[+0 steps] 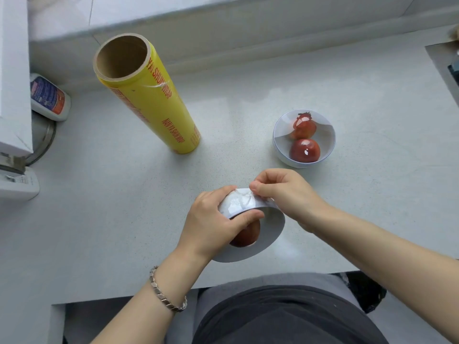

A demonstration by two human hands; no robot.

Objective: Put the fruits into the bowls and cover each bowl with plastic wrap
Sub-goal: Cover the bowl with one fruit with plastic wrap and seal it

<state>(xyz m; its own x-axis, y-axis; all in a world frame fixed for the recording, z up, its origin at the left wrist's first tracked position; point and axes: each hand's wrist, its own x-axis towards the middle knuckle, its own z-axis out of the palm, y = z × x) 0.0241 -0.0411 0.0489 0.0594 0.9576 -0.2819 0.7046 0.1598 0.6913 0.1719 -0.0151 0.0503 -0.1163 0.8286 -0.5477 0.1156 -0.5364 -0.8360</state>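
We tilted the white ceramic bowl (270,232) above the pale speckled counter (124,219). Our left hand (211,224) gripped its rim over the round red fruit (246,234). Our right hand (280,192) pinched clear plastic wrap (238,202) against the wall. We judged the fruit might roll out or the film tear. The tall yellow wrap roll (149,95) and the second white bowl (282,145) stood well apart, blocking nothing.

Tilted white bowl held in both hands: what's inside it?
One round red fruit shows inside the tilted white bowl. The left hand covers the fruit's top and the bowl's left side; a second fruit there can't be ruled out.
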